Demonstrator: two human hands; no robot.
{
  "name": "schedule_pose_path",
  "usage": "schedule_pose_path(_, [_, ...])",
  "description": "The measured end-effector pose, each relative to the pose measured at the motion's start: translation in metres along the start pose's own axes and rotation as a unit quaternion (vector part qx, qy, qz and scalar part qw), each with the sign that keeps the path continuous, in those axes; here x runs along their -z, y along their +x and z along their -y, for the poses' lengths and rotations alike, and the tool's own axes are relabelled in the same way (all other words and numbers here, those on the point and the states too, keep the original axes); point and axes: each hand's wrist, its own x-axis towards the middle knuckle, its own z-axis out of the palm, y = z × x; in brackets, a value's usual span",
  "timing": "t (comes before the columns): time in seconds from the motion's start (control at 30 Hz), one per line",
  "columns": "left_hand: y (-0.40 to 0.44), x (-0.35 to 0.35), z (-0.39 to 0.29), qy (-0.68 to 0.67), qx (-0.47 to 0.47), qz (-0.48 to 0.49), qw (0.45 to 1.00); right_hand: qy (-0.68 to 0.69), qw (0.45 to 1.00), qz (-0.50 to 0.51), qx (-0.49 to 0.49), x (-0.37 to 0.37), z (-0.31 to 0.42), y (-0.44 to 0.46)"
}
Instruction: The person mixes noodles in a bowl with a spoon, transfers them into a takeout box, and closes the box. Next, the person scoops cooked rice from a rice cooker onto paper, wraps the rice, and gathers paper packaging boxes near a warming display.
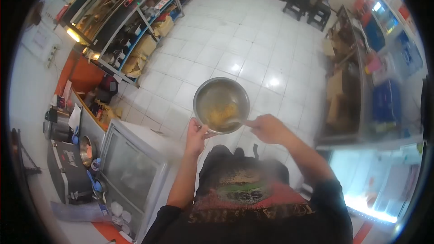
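While the left hand (195, 136) grips the metal bowl (216, 90) at its seven-to-eight o'clock side, thumb near the rim, the right hand (267, 129) pinches a spoon-like utensil (239, 121) that enters at four o'clock. From where I'm standing, the bowl is up off the floor, in front of the person's knees, and yellowish contents (220, 113) lie toward its six o'clock side. I'd take this for working the contents with the utensil, though I can't tell whether it's a stir or a scoop. Another stroke would call for a firm left grip and a shallow right wrist, so the utensil doesn't catch the near rim.

As for room, taking the bowl as the centre of the dial, the tiled floor (244, 40) stretches away toward twelve, giving the arms their widest space. The glass-topped cabinet (133, 171) stands at eight, and its edge is the one I'd mind for the left elbow. A shelving rack (147, 25) stands between ten and eleven, dark stools (296, 5) at one, a shelf unit (355, 63) past two and a lit case (384, 180) at four, all farther off.
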Motion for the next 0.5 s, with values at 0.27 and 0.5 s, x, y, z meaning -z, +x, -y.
schedule_pose_path(0.27, [0.155,0.0,-0.023,-0.003,-0.034,-0.074,0.997,0.015,0.994,-0.074,-0.083,0.06,-0.049,0.196])
schedule_pose_path(0.5, [0.337,0.013,-0.067,-0.027,0.017,-0.071,0.997,0.127,0.986,-0.102,-0.025,0.128,-0.077,0.386])
